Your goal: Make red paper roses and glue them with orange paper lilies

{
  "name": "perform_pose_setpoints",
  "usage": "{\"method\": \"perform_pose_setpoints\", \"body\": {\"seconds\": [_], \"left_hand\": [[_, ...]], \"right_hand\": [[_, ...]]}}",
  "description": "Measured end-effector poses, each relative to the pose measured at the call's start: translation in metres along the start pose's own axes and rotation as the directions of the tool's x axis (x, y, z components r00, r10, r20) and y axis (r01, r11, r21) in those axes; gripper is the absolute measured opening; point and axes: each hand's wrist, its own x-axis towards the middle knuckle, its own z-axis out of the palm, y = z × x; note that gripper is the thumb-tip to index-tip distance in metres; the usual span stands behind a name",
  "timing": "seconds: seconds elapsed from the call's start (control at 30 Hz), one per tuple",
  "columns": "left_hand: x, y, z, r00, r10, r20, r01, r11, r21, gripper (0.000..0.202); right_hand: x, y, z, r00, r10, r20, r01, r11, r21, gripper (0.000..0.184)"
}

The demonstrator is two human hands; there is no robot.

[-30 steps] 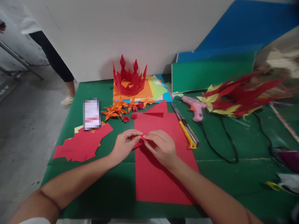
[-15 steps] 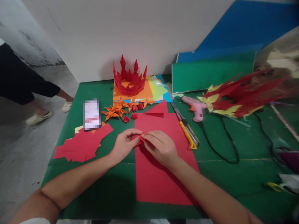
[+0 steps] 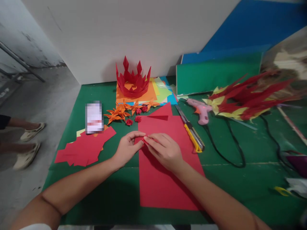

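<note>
Both my hands meet over a large red paper sheet (image 3: 165, 185) on the green table (image 3: 240, 179). My left hand (image 3: 128, 147) and my right hand (image 3: 164, 150) pinch a small folded piece of red paper (image 3: 145, 139) between their fingertips. Just beyond them lie small red paper roses (image 3: 133, 120) and orange paper flowers (image 3: 120, 112). A red paper crown (image 3: 133, 80) stands at the back on a stack of coloured sheets (image 3: 161, 92).
A yellow utility knife (image 3: 192, 132) lies right of the sheet, beside a pink glue gun (image 3: 201, 110) with a black cord. Cut red squares (image 3: 82, 148) and a blurred-out card (image 3: 94, 117) lie left. Red and yellow paper feathers (image 3: 244, 97) sit right. Another person's feet (image 3: 27, 143) stand left on the floor.
My fingers have shifted slightly on the small red piece, the pinch moving a little up. The other person has walked from the far left wall nearer, along the floor.
</note>
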Motion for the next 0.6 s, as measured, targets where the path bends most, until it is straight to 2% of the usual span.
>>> {"method": "perform_pose_setpoints", "body": {"seconds": [0.13,0.23,0.4,0.6], "left_hand": [[0.0006,0.0016,0.0004,0.993,-0.116,0.02,0.117,0.988,-0.1,0.029],[0.0016,0.0019,0.0001,0.988,-0.154,0.02,0.155,0.975,-0.156,0.033],[0.0025,-0.0001,-0.0008,0.992,-0.125,0.005,0.125,0.981,-0.146,0.033],[0.0028,-0.0029,-0.0009,0.999,-0.05,0.007,0.05,0.995,-0.08,0.028]], "right_hand": [[-0.0002,0.0007,0.0027,0.999,0.007,0.051,-0.007,1.0,-0.004,0.028],[0.0005,0.0006,0.0031,0.996,0.015,0.093,-0.016,1.0,0.005,0.033],[0.001,0.0004,0.0022,0.992,0.028,0.127,-0.03,0.999,0.02,0.038],[0.0003,-0.0003,0.0027,0.995,0.079,0.068,-0.087,0.989,0.119,0.032]]}}
